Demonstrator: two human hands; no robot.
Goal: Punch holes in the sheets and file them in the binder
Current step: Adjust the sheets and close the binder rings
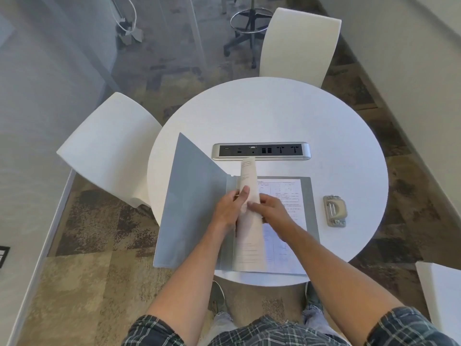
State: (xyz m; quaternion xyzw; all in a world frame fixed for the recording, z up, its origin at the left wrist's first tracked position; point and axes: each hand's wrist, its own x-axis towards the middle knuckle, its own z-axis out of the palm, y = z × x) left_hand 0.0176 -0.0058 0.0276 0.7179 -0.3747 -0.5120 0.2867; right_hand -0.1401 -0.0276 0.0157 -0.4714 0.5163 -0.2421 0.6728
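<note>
Lying open on the round table (274, 116), the grey binder (192, 208) has its front cover tilted up at left. Left hand (230, 208) pinches a curled sheet (249, 221) standing over the spine, probably to seat it on the fastener. Right hand (270, 209) presses flat-fingered on the filed sheets (289, 245). Hole punch (335, 210) idle at right.

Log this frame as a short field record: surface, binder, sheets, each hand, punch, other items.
surface: round white table
binder: grey binder open, left cover raised
sheets: printed sheets flat in binder; one curled sheet standing along the spine
left hand: left hand grips the curled sheet
right hand: right hand on the curled sheet; grip unclear
punch: hole punch right of binder, untouched
other: power socket strip, two white chairs
</note>
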